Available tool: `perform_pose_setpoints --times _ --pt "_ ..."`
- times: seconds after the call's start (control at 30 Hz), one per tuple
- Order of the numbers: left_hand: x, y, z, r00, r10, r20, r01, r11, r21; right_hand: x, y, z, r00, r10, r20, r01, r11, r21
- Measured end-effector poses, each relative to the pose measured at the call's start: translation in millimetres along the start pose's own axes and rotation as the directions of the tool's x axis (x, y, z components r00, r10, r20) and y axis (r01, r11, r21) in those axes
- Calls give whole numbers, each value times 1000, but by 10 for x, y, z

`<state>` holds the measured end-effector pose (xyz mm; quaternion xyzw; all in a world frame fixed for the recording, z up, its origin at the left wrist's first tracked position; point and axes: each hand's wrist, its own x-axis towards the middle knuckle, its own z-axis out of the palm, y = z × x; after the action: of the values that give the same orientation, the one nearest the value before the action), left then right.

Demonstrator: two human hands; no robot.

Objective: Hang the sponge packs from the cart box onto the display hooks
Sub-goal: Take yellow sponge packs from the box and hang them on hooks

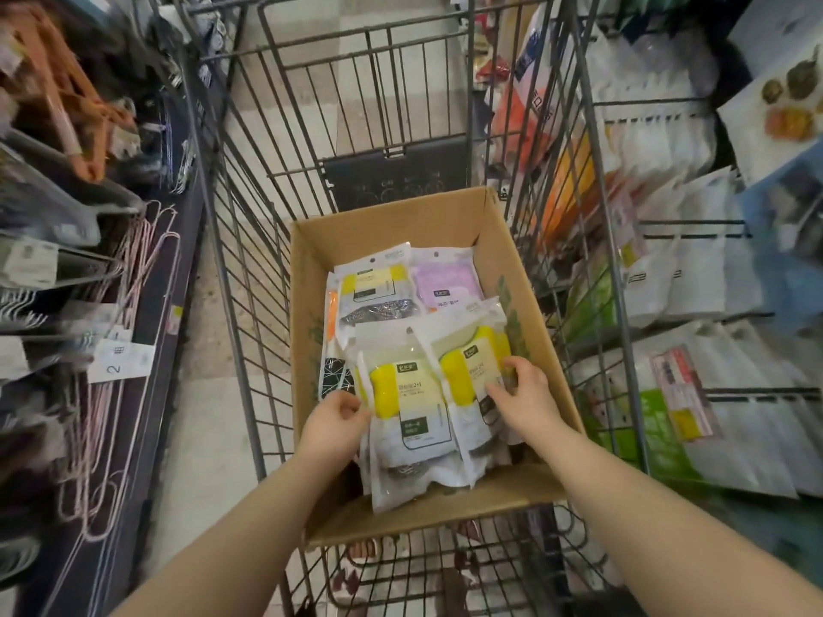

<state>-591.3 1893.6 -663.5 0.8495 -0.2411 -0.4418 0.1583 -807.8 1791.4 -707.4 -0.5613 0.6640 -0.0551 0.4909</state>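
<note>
An open cardboard box (525, 300) sits in a wire shopping cart (249, 242) and holds several clear packs of yellow sponges. My left hand (332, 423) pinches the left edge of a near stack of yellow sponge packs (407, 407). My right hand (523, 396) grips a second yellow sponge pack (474, 362) lying beside the stack on its right. Further back in the box lie another yellow pack (372, 282) and a purple pack (443, 282).
Hangers on hooks (111, 305) fill the display on the left, with a price tag (120, 360) in front. White and green packaged goods (694, 287) hang on the shelving to the right. The floor shows through the cart's wire base.
</note>
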Motion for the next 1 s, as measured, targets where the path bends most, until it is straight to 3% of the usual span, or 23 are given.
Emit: perform_pose_setpoints --times 0.13,0.33,0.57,0.77,1.0 --pt "-114 55 183 981 -11 192 38 989 -140 89 26 3 991 63 116 -63 998 -7" --pt "-105 67 287 997 -63 51 71 979 -190 79 59 -43 976 53 212 -48 998 -28" --pt "-245 104 -121 998 49 -37 -57 962 -265 -278 -271 -217 981 3 195 -35 986 162" --pt "-492 461 -530 980 169 -104 -190 948 -254 -781 -732 -649 998 -58 23 51 969 243" --pt "-983 731 -926 894 447 13 -429 865 -262 -1749 -990 -990 971 -57 -234 129 943 307"
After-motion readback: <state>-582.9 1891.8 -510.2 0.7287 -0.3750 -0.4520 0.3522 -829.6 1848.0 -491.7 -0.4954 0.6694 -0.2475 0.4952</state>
